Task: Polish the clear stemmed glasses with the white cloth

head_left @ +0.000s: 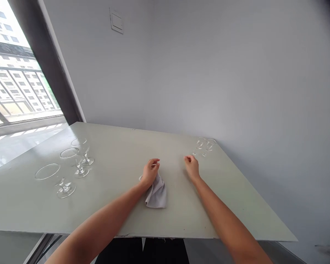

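Around the middle of the table, my left hand (pixel 150 172) has its fingers curled and is closed on a light grey cloth (pixel 157 194), which spreads out below the palm toward the front edge. My right hand (pixel 191 167) is closed to the right of it, just above the tabletop; whatever its fingers may hold is hidden. Beyond it, near the back right corner, stand two small clear glasses (pixel 200 143) (pixel 209 145). At the left, three larger stemmed glasses (pixel 65 189) (pixel 81 170) (pixel 87 159) stand upright in a slanting row.
The pale table (pixel 112 146) meets grey walls (pixel 222 73) at the back and right. Its front edge runs close to my body. On the left wall is a switch (pixel 117 22). Farther left, a window (pixel 16 73) shows a railing and buildings.
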`<state>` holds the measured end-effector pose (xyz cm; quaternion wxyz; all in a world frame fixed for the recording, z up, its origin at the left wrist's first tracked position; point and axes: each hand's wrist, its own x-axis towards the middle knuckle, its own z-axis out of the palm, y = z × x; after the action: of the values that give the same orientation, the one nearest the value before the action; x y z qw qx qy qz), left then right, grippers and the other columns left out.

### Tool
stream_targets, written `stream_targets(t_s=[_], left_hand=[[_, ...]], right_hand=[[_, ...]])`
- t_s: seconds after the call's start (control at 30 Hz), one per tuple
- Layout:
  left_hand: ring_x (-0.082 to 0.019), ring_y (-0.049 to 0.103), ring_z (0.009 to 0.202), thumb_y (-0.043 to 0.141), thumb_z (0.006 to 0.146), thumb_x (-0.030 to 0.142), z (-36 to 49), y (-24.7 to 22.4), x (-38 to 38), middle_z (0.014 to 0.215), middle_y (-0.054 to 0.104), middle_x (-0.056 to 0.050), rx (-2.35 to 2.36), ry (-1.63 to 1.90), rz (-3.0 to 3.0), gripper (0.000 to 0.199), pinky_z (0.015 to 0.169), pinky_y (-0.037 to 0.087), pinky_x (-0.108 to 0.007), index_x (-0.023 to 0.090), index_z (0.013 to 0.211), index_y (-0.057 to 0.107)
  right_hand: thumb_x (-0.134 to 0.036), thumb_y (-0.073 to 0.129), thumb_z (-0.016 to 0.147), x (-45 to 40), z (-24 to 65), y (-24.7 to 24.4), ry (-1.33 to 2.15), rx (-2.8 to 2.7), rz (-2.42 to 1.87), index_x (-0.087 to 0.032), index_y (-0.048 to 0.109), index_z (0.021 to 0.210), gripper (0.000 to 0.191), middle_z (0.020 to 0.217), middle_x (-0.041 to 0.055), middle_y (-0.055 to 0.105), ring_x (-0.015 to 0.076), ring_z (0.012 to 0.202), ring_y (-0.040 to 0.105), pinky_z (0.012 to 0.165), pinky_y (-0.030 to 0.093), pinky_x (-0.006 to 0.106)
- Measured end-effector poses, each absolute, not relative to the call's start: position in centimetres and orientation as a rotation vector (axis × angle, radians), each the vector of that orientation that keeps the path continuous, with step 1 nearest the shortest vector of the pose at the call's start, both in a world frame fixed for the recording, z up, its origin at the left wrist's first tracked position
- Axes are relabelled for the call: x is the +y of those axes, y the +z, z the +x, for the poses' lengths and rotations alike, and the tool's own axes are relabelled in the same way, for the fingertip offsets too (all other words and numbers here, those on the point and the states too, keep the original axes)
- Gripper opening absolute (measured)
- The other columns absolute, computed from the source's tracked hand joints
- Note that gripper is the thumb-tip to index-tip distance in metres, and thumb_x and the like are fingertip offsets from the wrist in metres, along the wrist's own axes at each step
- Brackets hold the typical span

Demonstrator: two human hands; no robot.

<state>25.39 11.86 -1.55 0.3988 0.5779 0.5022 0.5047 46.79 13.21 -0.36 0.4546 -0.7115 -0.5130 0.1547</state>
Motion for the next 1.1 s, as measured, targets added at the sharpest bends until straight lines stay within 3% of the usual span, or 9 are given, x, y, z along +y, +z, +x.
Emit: stream_targets(t_s=[0.07,0.13,0.3,0.47,0.6,0.73,0.9,1.0,1.1], left_hand=[[-0.015,0.059,0.087,0.048,0.078,0.023,24.9,-1.1,12.2,0.099,0.061,-0.007,1.302,1.419,1.332,0.023,0.075,0.047,-0.029,0.020,0.098,0.059],[-0.015,0.057,0.092,0.048,0.078,0.022,23.7,-0.3,12.9,0.106,0.057,-0.008,1.357,1.635,1.232,0.027,0.077,0.047,-0.029,0.021,0.104,0.056],[-0.015,0.049,0.104,0.053,0.077,0.023,18.0,1.7,15.5,0.128,0.041,-0.008,1.702,2.161,0.837,0.050,0.085,0.043,-0.029,0.026,0.125,0.037],[-0.018,0.046,0.112,0.054,0.077,0.027,12.1,1.3,17.7,0.138,0.023,-0.013,1.886,2.102,0.302,0.067,0.090,0.043,-0.032,0.023,0.134,0.019],[-0.021,0.046,0.116,0.052,0.077,0.028,9.8,0.4,18.4,0.143,0.013,-0.016,1.949,2.010,0.207,0.073,0.095,0.041,-0.034,0.022,0.137,0.011],[-0.024,0.037,0.124,0.056,0.075,0.029,8.4,-0.1,18.7,0.143,0.015,-0.018,2.142,2.010,0.283,0.079,0.101,0.034,-0.036,0.017,0.137,0.009],[-0.019,0.053,0.104,0.056,0.075,0.026,7.5,-0.5,19.3,0.137,0.027,-0.018,2.208,2.027,0.378,0.080,0.096,0.039,-0.034,0.017,0.137,0.007],[-0.023,0.048,0.110,0.058,0.072,0.026,7.7,-0.4,19.4,0.131,0.032,-0.018,2.270,2.010,0.413,0.079,0.097,0.036,-0.038,0.015,0.135,0.013],[-0.026,0.043,0.114,0.059,0.072,0.030,8.3,0.0,19.1,0.123,0.038,-0.017,2.290,1.922,0.455,0.080,0.097,0.033,-0.041,0.016,0.135,0.012]], right_hand=[[-0.044,0.050,0.077,11.1,43.2,0.4,0.478,-1.471,-1.629,-0.018,0.059,0.076,0.027,0.063,-0.0002,0.056,0.0142,0.059,0.051,0.058,0.039,0.024],[-0.045,0.045,0.082,9.1,39.8,1.1,0.545,-1.743,-1.457,-0.019,0.060,0.088,0.031,0.061,-0.0015,0.053,0.0132,0.056,0.048,0.057,0.039,0.024],[-0.047,0.042,0.086,6.2,35.0,1.2,0.472,-2.146,-1.317,-0.024,0.055,0.116,0.040,0.086,0.0038,0.057,0.0158,0.075,0.052,0.070,0.042,0.028],[-0.035,0.050,0.083,6.6,34.6,-0.3,0.443,-2.179,-1.415,-0.021,0.059,0.110,0.032,0.090,0.0049,0.057,0.0165,0.080,0.054,0.073,0.042,0.029],[-0.026,0.053,0.079,6.9,35.0,-0.5,0.491,-2.119,-1.427,-0.020,0.062,0.101,0.025,0.085,0.0031,0.057,0.0153,0.075,0.054,0.070,0.042,0.027],[-0.024,0.054,0.077,7.1,35.6,-0.4,0.578,-2.084,-1.404,-0.021,0.059,0.106,0.030,0.078,0.0014,0.056,0.0156,0.072,0.053,0.068,0.042,0.028],[-0.021,0.054,0.075,7.6,37.2,0.0,0.715,-2.131,-1.348,-0.024,0.060,0.107,0.032,0.076,-0.0005,0.055,0.0147,0.072,0.053,0.069,0.042,0.028],[-0.023,0.055,0.076,7.8,38.0,0.5,0.611,-2.144,-1.398,-0.023,0.063,0.099,0.024,0.080,0.0012,0.055,0.0154,0.075,0.054,0.072,0.043,0.028],[-0.035,0.051,0.081,7.5,38.2,0.9,0.385,-2.046,-1.496,-0.023,0.063,0.100,0.025,0.088,0.0045,0.056,0.0175,0.081,0.055,0.068,0.042,0.029]])
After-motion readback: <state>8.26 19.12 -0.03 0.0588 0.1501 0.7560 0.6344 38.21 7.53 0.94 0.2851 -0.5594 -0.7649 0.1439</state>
